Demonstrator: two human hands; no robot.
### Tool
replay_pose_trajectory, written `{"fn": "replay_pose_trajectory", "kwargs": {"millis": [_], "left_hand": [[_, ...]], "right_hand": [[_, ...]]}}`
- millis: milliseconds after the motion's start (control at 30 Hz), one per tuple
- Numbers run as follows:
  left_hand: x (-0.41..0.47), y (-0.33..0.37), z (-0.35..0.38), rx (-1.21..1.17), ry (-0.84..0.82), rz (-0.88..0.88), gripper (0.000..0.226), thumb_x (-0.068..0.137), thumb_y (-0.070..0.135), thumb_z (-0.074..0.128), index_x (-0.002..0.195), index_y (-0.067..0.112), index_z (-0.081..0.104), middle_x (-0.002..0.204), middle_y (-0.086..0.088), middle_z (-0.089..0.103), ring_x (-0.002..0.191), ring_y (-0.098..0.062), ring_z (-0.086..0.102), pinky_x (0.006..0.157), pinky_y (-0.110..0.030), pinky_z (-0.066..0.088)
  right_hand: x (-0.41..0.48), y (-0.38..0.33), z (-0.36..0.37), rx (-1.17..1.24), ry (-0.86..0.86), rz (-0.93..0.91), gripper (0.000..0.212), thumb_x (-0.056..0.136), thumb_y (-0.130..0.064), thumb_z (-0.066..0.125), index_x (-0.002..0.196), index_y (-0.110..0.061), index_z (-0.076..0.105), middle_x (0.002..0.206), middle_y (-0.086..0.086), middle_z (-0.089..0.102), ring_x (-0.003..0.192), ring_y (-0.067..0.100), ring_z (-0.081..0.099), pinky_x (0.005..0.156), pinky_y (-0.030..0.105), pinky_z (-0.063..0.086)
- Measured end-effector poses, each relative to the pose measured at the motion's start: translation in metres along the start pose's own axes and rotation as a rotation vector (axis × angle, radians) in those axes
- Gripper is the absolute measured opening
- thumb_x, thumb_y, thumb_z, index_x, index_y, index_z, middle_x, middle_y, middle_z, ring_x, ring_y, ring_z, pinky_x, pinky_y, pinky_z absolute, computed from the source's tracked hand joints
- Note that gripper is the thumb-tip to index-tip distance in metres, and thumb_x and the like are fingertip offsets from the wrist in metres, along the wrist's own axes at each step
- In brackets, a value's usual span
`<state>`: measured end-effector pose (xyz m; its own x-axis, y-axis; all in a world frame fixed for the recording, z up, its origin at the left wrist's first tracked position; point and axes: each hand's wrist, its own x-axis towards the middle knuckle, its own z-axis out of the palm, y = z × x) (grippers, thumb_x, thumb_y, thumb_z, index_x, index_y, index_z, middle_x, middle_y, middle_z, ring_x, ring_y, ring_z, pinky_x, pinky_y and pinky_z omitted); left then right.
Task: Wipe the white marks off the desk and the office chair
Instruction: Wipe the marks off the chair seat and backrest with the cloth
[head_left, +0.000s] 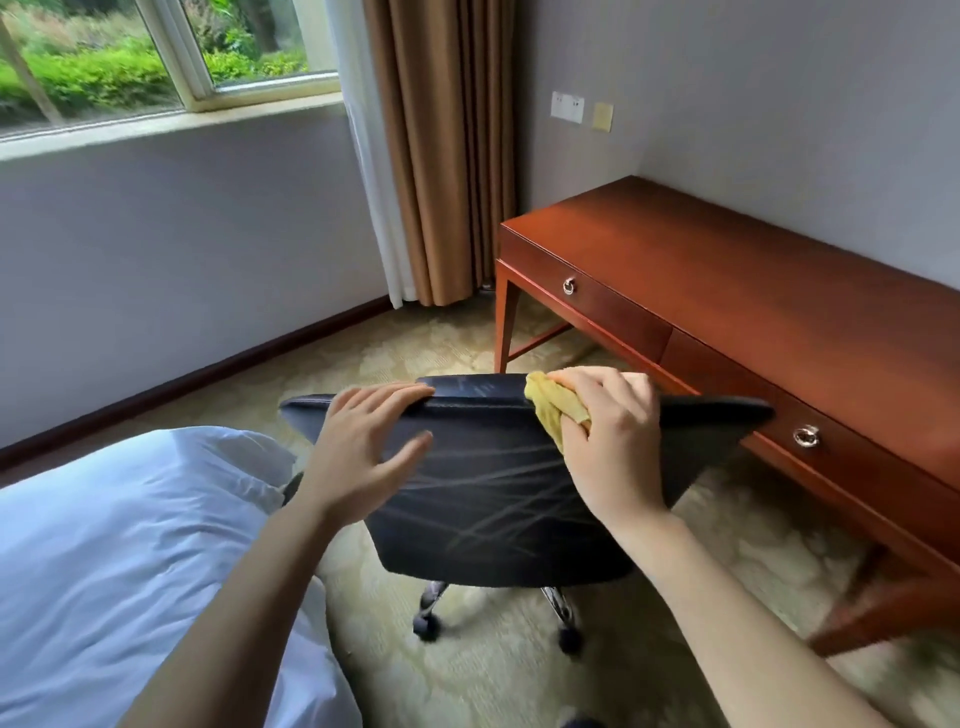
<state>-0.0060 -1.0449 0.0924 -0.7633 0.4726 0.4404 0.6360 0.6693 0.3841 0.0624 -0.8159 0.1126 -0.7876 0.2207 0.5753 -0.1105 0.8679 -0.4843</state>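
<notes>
Head view: left hand (363, 441) rests flat atop chair (493, 514), right hand (610, 434) grips cloth (548, 410) against it.

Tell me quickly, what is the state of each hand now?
Left hand: open, resting on the top edge of the chair back.
Right hand: holds the cloth against the chair.

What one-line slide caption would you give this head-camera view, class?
Right hand grips a yellow cloth on top of the black office chair, left hand steadying it; white marks streak its back.
</notes>
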Motion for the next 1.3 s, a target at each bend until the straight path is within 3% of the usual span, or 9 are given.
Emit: {"fn": "replay_pose_trajectory", "kwargs": {"millis": [100, 233, 433, 633, 800, 1033, 1133, 1200, 1300], "left_hand": [[0.007, -0.022, -0.004, -0.152, 0.137, -0.091, 0.038, 0.090, 0.046, 0.040, 0.106, 0.026, 0.070, 0.106, 0.019, 0.064, 0.102, 0.002, 0.055, 0.096, -0.018, 0.027], [0.017, -0.055, -0.013, -0.226, 0.217, -0.123, 0.034, 0.091, 0.041, 0.043, 0.093, 0.024, 0.072, 0.091, 0.026, 0.063, 0.093, 0.008, 0.055, 0.091, -0.033, 0.037], [0.029, -0.101, -0.028, -0.288, 0.228, -0.109, 0.024, 0.089, 0.034, 0.051, 0.089, 0.024, 0.072, 0.089, 0.014, 0.070, 0.089, -0.005, 0.060, 0.092, -0.044, 0.040], [0.052, -0.138, -0.032, -0.310, 0.273, -0.089, 0.029, 0.086, 0.030, 0.051, 0.079, 0.013, 0.074, 0.080, 0.008, 0.070, 0.082, -0.007, 0.060, 0.088, -0.042, 0.040], [0.069, -0.182, -0.036, -0.381, 0.273, 0.043, 0.028, 0.087, 0.029, 0.050, 0.076, 0.016, 0.072, 0.076, 0.018, 0.066, 0.081, -0.001, 0.057, 0.085, -0.036, 0.040], [0.080, -0.211, -0.023, -0.414, 0.387, 0.220, 0.030, 0.092, 0.029, 0.045, 0.082, 0.018, 0.070, 0.083, 0.014, 0.066, 0.087, -0.003, 0.057, 0.091, -0.041, 0.041], [0.065, -0.220, -0.022, -0.404, 0.333, 0.285, 0.025, 0.096, 0.023, 0.047, 0.105, 0.013, 0.069, 0.111, 0.001, 0.067, 0.113, -0.016, 0.055, 0.108, -0.044, 0.029], [0.054, -0.222, -0.022, -0.372, 0.222, 0.299, 0.034, 0.097, 0.024, 0.050, 0.130, 0.017, 0.055, 0.141, 0.000, 0.049, 0.139, -0.017, 0.032, 0.117, -0.041, 0.016], [0.010, -0.231, -0.022, -0.557, 0.078, 0.290, 0.048, 0.096, 0.025, 0.053, 0.142, 0.023, 0.040, 0.154, 0.004, 0.029, 0.143, -0.012, 0.019, 0.115, -0.030, 0.018]], "right_hand": [[0.001, -0.022, 0.018, -0.021, -0.041, -0.162, 0.036, 0.071, -0.003, 0.077, 0.105, -0.012, 0.070, 0.101, 0.002, 0.067, 0.090, 0.026, 0.055, 0.074, 0.041, 0.050], [0.015, -0.054, 0.042, 0.019, -0.206, -0.365, 0.032, 0.077, -0.021, 0.075, 0.109, -0.016, 0.069, 0.102, 0.000, 0.065, 0.089, 0.024, 0.056, 0.075, 0.039, 0.050], [0.046, -0.104, 0.082, 0.003, -0.390, -0.318, 0.032, 0.080, -0.032, 0.072, 0.109, -0.026, 0.061, 0.101, -0.007, 0.060, 0.091, 0.017, 0.050, 0.073, 0.034, 0.051], [0.078, -0.131, 0.105, 0.002, -0.454, -0.274, 0.024, 0.086, -0.042, 0.061, 0.107, -0.036, 0.052, 0.100, -0.016, 0.051, 0.094, 0.006, 0.042, 0.071, 0.019, 0.035], [0.077, -0.156, 0.135, -0.043, -0.342, -0.232, 0.025, 0.087, -0.044, 0.058, 0.111, -0.038, 0.053, 0.103, -0.021, 0.050, 0.096, 0.001, 0.039, 0.077, 0.014, 0.037], [0.043, -0.161, 0.161, -0.297, 0.053, -0.396, 0.039, 0.067, -0.014, 0.078, 0.106, -0.015, 0.071, 0.104, 0.001, 0.068, 0.089, 0.025, 0.060, 0.075, 0.039, 0.052], [0.004, -0.169, 0.186, -0.461, 0.243, -0.500, 0.032, 0.072, -0.002, 0.077, 0.103, -0.012, 0.073, 0.106, 0.005, 0.068, 0.089, 0.032, 0.060, 0.076, 0.044, 0.048], [-0.019, -0.174, 0.200, -0.431, 0.281, -0.474, 0.033, 0.070, 0.002, 0.078, 0.100, -0.010, 0.074, 0.105, 0.006, 0.068, 0.090, 0.033, 0.059, 0.077, 0.047, 0.048], [-0.059, -0.184, 0.229, -0.209, 0.307, -0.309, 0.033, 0.067, 0.003, 0.080, 0.098, -0.008, 0.074, 0.102, 0.006, 0.068, 0.093, 0.029, 0.058, 0.081, 0.043, 0.051]]}}
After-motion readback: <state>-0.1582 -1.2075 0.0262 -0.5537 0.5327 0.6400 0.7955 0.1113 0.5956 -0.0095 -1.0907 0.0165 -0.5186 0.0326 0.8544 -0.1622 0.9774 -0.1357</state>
